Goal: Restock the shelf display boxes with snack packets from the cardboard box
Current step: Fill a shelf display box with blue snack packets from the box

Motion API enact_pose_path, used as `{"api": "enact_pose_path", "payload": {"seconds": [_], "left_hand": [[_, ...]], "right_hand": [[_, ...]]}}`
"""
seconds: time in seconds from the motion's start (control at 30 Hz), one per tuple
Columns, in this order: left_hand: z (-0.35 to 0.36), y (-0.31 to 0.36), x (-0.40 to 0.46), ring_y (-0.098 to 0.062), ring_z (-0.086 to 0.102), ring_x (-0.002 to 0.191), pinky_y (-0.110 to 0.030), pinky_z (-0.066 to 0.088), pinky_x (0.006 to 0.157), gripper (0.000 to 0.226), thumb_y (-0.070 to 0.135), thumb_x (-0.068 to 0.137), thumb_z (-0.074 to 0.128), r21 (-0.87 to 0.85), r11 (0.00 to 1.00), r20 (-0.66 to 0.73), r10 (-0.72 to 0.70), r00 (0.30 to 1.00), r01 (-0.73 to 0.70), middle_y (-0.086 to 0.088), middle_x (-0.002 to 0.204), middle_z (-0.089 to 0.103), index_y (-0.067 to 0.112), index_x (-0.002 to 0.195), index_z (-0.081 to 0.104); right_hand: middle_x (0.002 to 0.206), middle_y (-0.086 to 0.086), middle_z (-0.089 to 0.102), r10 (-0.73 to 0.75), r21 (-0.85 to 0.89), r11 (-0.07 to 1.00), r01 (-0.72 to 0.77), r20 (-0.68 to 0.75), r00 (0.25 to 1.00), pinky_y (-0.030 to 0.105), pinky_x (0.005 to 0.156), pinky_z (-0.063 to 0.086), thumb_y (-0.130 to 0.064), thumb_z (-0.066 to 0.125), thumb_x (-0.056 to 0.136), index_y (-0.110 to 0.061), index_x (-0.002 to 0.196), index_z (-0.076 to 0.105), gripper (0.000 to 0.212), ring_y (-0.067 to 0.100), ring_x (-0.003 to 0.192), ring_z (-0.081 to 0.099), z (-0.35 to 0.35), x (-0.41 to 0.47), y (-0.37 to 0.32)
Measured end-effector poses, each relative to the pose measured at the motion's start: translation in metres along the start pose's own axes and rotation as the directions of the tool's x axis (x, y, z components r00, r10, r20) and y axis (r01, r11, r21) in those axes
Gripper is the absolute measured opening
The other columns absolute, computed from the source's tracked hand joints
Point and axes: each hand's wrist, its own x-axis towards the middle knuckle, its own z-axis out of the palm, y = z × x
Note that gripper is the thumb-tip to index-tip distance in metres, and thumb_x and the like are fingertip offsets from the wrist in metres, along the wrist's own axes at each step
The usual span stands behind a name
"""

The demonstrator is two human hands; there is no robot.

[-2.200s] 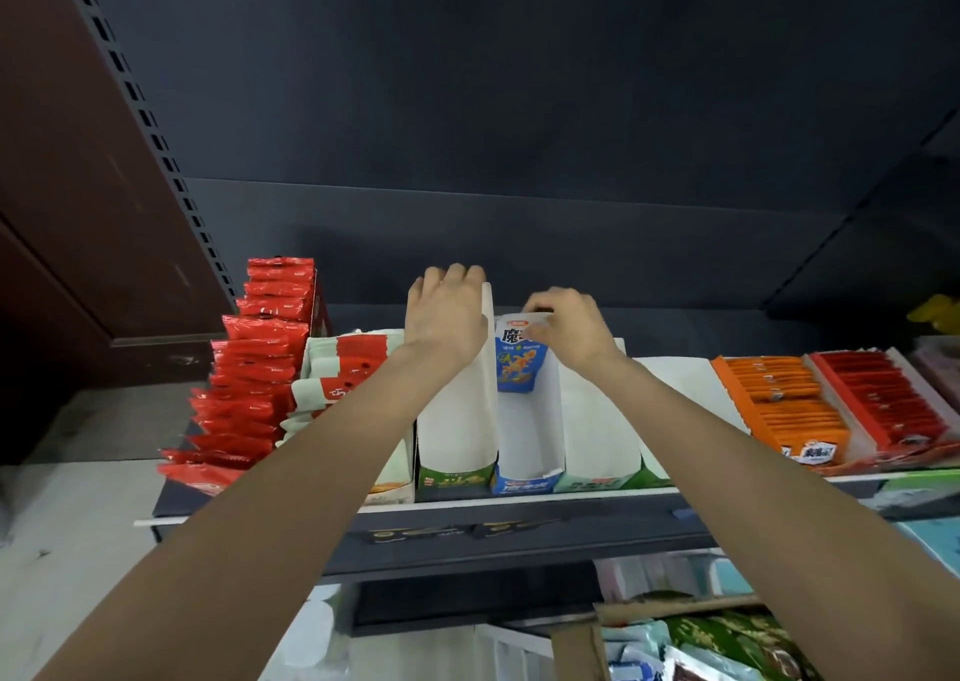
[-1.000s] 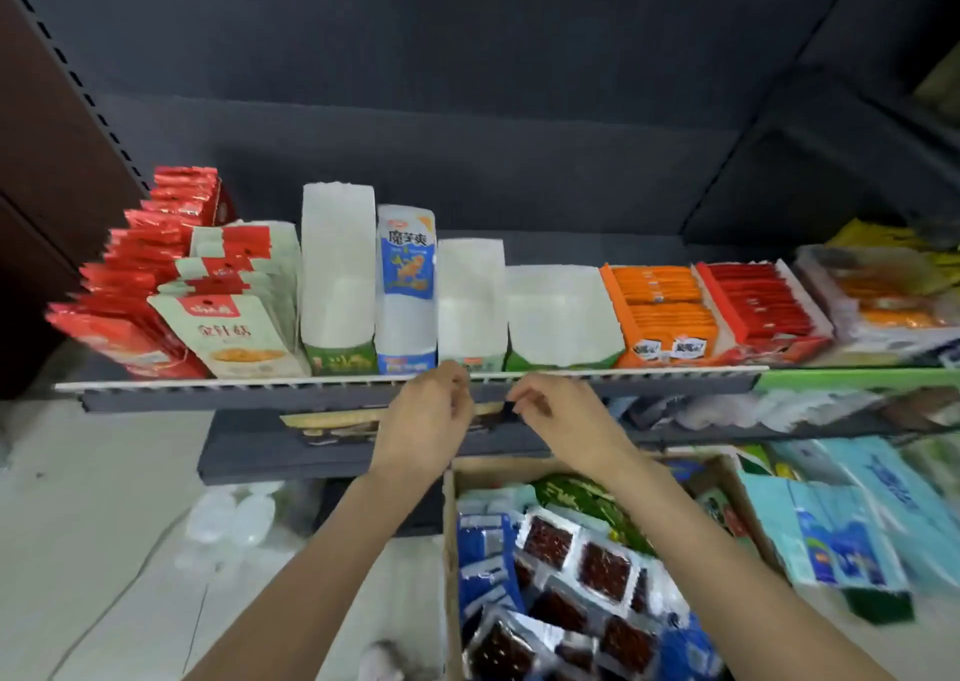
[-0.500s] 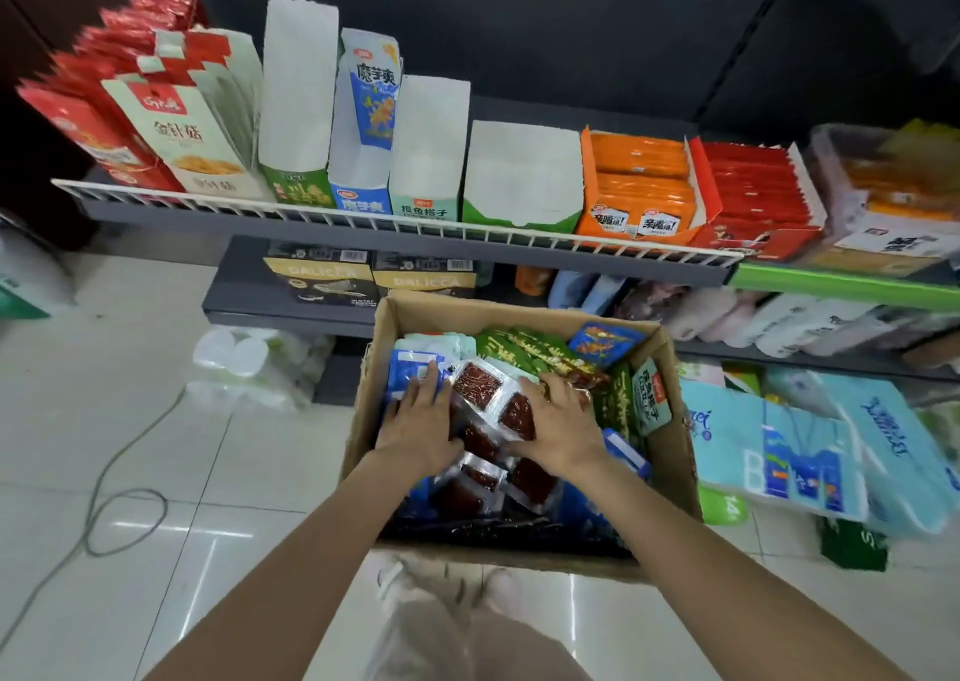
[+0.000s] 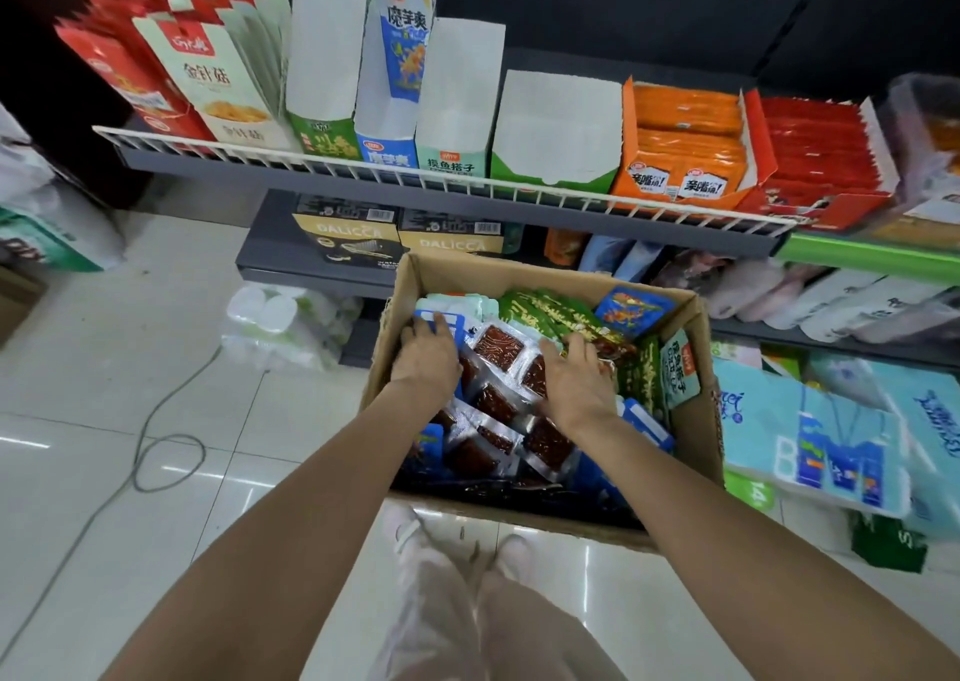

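Note:
An open cardboard box (image 4: 696, 431) stands on the floor below the shelf, full of snack packets: clear packets of dark red snack (image 4: 501, 353), green packets (image 4: 561, 317) and blue packets (image 4: 634, 311). My left hand (image 4: 426, 361) lies flat on blue-and-white packets at the box's left side. My right hand (image 4: 574, 379) rests on the clear packets in the middle, fingers spread. On the shelf above stand display boxes: a green one (image 4: 322, 57), a blue one (image 4: 392, 109) with one packet at its back, a pale green one (image 4: 457, 103) and a wide green one (image 4: 556, 129), all showing bare white insides.
A white wire rail (image 4: 441, 187) fronts the shelf. Full red boxes (image 4: 130, 72) stand left, orange packets (image 4: 685, 140) and red packets (image 4: 821, 155) right. Tissue packs (image 4: 831, 436) lie right of the box, paper rolls (image 4: 280, 322) left. A cable (image 4: 166, 452) loops on the tiled floor.
Both hands have come down from the blue display box on the shelf into the cardboard box. Over the last half second they slid a little farther back over the packets.

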Motion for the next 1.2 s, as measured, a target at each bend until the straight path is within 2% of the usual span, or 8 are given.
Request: {"api": "enact_pose_path", "payload": {"seconds": [0.27,0.63,0.77,0.87,0.93,1.0,1.1,1.2], "left_hand": [[-0.010,-0.003,0.014,-0.028,0.034,0.137,-0.039,0.034,0.109,0.094,0.032,0.086,0.066,-0.149,0.987,0.053,0.074,0.996,-0.065,-0.015,0.157,-0.002,0.010,0.151,0.001],[-0.037,0.000,-0.002,-0.029,0.061,0.098,-0.035,0.040,0.090,0.016,0.019,0.088,0.064,-0.070,0.986,-0.189,0.136,0.972,-0.152,-0.006,0.107,0.064,0.010,0.101,0.067],[-0.069,-0.007,-0.008,-0.025,0.058,0.095,-0.035,0.034,0.094,0.010,0.024,0.088,0.064,-0.241,0.945,-0.370,0.122,0.921,-0.222,-0.002,0.095,0.066,0.017,0.091,0.070],[-0.093,-0.011,-0.013,-0.023,0.059,0.084,-0.038,0.042,0.084,0.011,0.024,0.085,0.068,-0.388,0.845,-0.551,0.106,0.828,-0.367,0.004,0.083,0.056,0.014,0.082,0.069],[-0.108,-0.007,-0.019,-0.020,0.057,0.076,-0.034,0.044,0.074,0.013,0.024,0.083,0.070,-0.393,0.776,-0.661,0.134,0.738,-0.493,0.006,0.079,0.051,0.011,0.080,0.067],[-0.123,0.000,-0.028,-0.015,0.056,0.072,-0.029,0.044,0.066,0.014,0.023,0.081,0.072,-0.376,0.694,-0.738,0.177,0.651,-0.614,0.007,0.078,0.052,0.010,0.079,0.068],[-0.142,0.005,-0.042,0.001,0.047,0.067,-0.021,0.038,0.058,0.016,0.029,0.079,0.072,-0.253,0.641,-0.806,0.275,0.524,-0.725,0.012,0.075,0.051,0.013,0.077,0.069],[-0.154,0.000,-0.050,-0.006,0.055,0.070,-0.024,0.044,0.055,0.026,0.045,0.075,0.065,-0.092,0.637,-0.803,0.407,0.436,-0.765,0.007,0.077,0.059,0.019,0.077,0.070]], "right_hand": [[0.135,0.012,0.025,0.017,-0.011,1.000,-0.017,-0.016,1.000,0.043,0.099,0.038,0.003,0.063,0.078,-0.017,0.142,0.024,0.078,0.027,0.128,0.026,0.001,0.001,-0.004],[0.130,0.013,0.027,0.013,-0.061,0.998,-0.012,0.022,1.000,0.042,0.094,0.042,0.007,0.057,0.077,-0.013,0.142,0.024,0.076,0.027,0.125,0.028,-0.003,0.002,-0.009],[0.143,0.015,0.014,0.011,0.061,0.998,-0.029,0.274,0.962,0.048,0.109,0.031,-0.023,0.072,0.081,-0.019,0.148,0.021,0.085,0.030,0.136,0.015,-0.025,0.006,-0.003],[0.123,0.015,0.038,-0.021,0.274,0.962,0.012,0.032,0.999,0.039,0.100,0.035,-0.039,0.058,0.091,-0.012,0.131,0.048,0.049,0.031,0.122,0.034,-0.059,-0.003,-0.005],[0.099,0.017,0.058,0.035,0.574,0.819,-0.026,-0.005,0.999,0.036,0.089,0.046,-0.047,0.041,0.097,-0.003,0.114,0.058,0.050,0.034,0.104,0.056,-0.088,-0.008,-0.012],[0.099,0.024,0.065,0.027,0.897,0.355,-0.263,0.272,0.962,0.038,0.086,0.053,-0.056,0.035,0.095,-0.004,0.114,0.054,0.059,0.034,0.096,0.066,-0.115,-0.006,-0.022],[0.105,0.027,0.062,-0.156,0.881,-0.299,-0.368,0.335,0.929,0.039,0.078,0.055,-0.050,0.047,0.094,-0.006,0.114,0.047,0.048,0.033,0.094,0.065,-0.147,-0.003,-0.028],[0.091,0.019,0.065,-0.135,0.825,-0.513,-0.238,0.196,0.971,0.034,0.059,0.058,-0.023,0.045,0.098,0.000,0.104,0.054,0.025,0.025,0.076,0.066,-0.169,0.006,-0.035]]}}
